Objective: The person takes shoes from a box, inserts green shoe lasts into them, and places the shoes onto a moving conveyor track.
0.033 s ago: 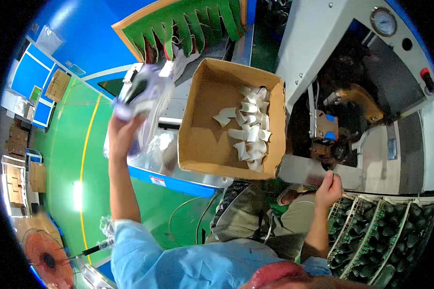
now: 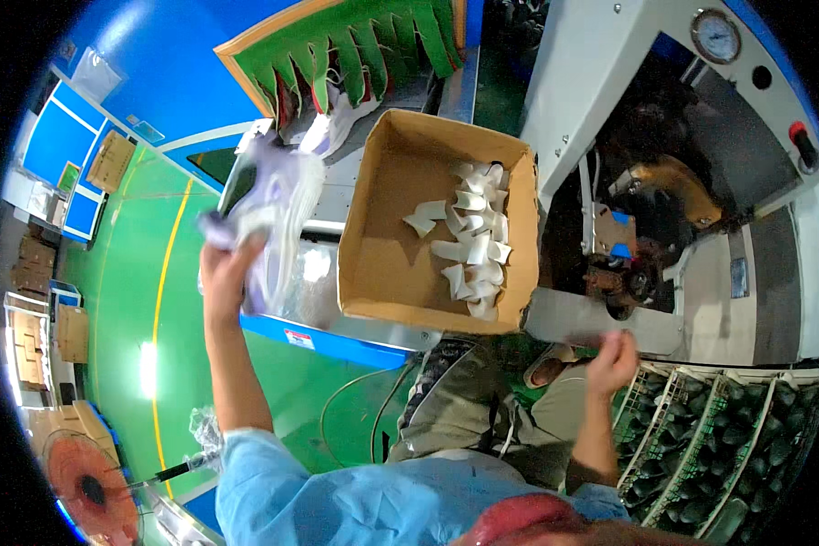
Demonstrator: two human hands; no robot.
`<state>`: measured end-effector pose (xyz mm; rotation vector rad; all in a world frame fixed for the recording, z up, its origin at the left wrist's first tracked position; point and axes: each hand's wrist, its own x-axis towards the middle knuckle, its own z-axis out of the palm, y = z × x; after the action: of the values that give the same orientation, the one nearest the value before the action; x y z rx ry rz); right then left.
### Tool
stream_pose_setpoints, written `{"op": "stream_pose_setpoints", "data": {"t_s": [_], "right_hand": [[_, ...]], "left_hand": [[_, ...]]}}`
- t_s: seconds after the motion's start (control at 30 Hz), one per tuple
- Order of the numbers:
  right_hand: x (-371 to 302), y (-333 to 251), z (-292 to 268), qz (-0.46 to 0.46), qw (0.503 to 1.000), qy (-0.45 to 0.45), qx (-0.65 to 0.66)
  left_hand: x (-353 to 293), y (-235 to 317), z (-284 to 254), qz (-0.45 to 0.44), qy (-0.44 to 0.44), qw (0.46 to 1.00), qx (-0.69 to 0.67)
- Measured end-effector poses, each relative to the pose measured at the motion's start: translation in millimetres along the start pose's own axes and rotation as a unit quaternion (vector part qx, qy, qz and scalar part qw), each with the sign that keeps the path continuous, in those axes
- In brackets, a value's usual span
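Observation:
On the left, my left hand [image 2: 225, 284] is closed round a lavender and white sneaker [image 2: 293, 214], raised beside the cardboard box and smeared by motion. The open cardboard box [image 2: 373, 246] stands in front of me. Several white curved pieces [image 2: 475, 246] lie in it, mostly along its right side. My right hand [image 2: 612, 366] is at the near edge of a flat grey metal plate [image 2: 564, 314], its fingers pressed together. Whatever they may hold is too small or hidden to make out. Another white shoe [image 2: 337, 127] sits on the bench beyond the box, under green strips.
A machine with a pressure gauge [image 2: 716, 36] and a dark opening stands at the right. Below it is a rack [image 2: 692, 437] of dark pieces. Green fringed strips [image 2: 364, 55] hang at the back. A round reddish fan [image 2: 91, 491] is at lower left.
The sneaker in my left hand has tilted and shifted slightly. My right hand has moved a little left and toward me, its fingers closer together.

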<state>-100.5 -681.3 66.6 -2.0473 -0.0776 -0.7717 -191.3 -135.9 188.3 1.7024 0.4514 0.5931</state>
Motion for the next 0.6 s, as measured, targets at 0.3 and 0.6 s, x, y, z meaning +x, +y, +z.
{"op": "stream_pose_setpoints", "data": {"t_s": [0.3, 0.6], "right_hand": [[-60.1, -195.6, 20.2, 0.054, 0.757, -0.353, 0.547], [-56.0, -124.9, -87.9, -0.039, 0.959, -0.203, 0.192]], "left_hand": [[-198.8, 11.8, 128.9, -0.237, -0.251, 0.885, -0.312], [-274.5, 19.1, 286.9, -0.055, -0.207, 0.972, -0.099]]}}
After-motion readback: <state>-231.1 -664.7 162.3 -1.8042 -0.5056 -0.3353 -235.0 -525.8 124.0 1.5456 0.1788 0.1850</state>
